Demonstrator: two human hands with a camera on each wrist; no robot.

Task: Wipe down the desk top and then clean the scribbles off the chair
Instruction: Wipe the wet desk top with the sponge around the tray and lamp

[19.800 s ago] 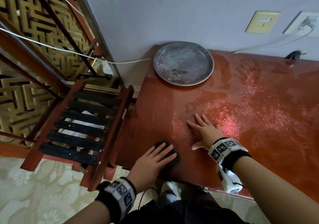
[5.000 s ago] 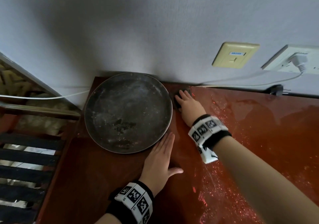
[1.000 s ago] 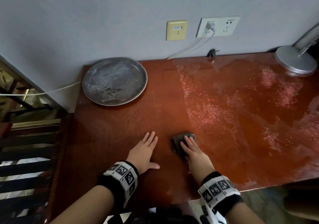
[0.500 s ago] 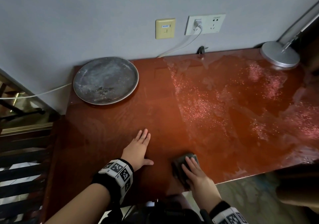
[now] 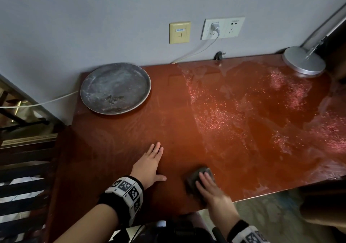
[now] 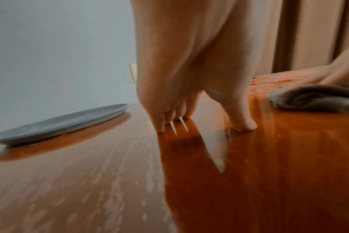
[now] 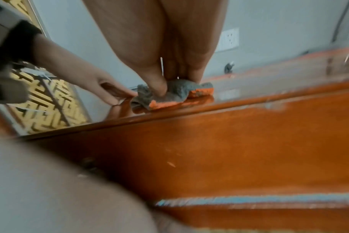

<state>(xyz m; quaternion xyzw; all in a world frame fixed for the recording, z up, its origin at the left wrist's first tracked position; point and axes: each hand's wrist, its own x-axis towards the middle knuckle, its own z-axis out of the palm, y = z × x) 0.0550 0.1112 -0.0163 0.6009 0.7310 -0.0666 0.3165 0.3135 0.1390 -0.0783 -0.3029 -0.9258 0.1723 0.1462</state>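
Note:
The reddish-brown desk top [image 5: 234,130] is streaked dry on its left half and glistens with wet speckles on its right half. A crumpled grey cloth [image 5: 191,181] lies close to the front edge. My right hand [image 5: 207,188] presses it down with straight fingers; the right wrist view shows the cloth [image 7: 179,91] bunched under the fingertips [image 7: 157,88]. My left hand [image 5: 149,163] lies flat on the desk just left of the cloth, fingers straight and thumb spread [image 6: 243,123]. The chair's dark slats [image 5: 20,190] show at the lower left.
A round grey plate [image 5: 115,88] sits at the back left corner. A silver lamp base [image 5: 304,63] stands at the back right. A white cable [image 5: 196,52] runs from the wall socket [image 5: 222,27] down behind the desk. A loose black plug [image 5: 219,55] lies by the wall.
My right hand has dragged the cloth from beside my left hand toward the desk's front edge. My left hand has stayed flat in place.

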